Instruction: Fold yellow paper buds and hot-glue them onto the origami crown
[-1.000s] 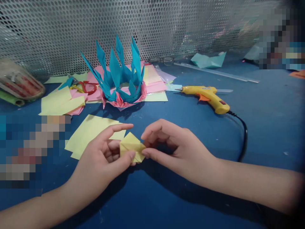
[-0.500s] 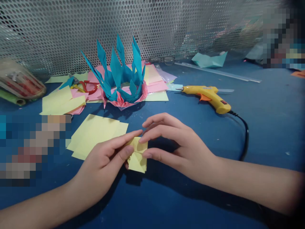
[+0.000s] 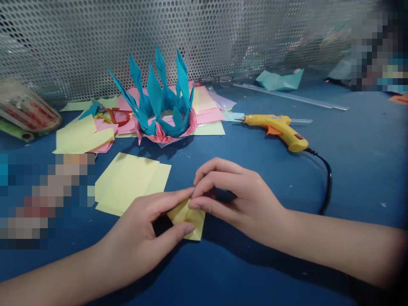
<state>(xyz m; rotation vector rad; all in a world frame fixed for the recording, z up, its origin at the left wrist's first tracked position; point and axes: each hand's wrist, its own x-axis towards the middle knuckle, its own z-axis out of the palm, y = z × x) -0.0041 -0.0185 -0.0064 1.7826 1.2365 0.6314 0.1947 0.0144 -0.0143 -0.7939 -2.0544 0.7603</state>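
A small folded yellow paper (image 3: 197, 221) sits between my two hands, low over the blue table. My left hand (image 3: 145, 231) grips it, thumb on top near the front edge and fingers along the back. With thumb and index fingertip, my right hand (image 3: 237, 195) pinches the paper's upper part, and the exact fold there is covered by the fingers. Just behind my left hand lies a stack of yellow paper sheets (image 3: 130, 180). Farther back stands a blue and pink folded-paper crown (image 3: 156, 93) with tall pointed pieces.
A yellow glue gun (image 3: 277, 127) lies at right, its black cord (image 3: 330, 178) curving toward me. Behind are a clear ruler (image 3: 293, 97), a teal folded paper (image 3: 280, 80) and glasses (image 3: 225, 80). Red-handled scissors (image 3: 119, 117) and a plastic jar (image 3: 28, 106) are at left.
The folded yellow paper has shifted slightly toward me and right, and turned. My left thumb has slid down to its front edge. My right fingers have closed in onto its upper part.
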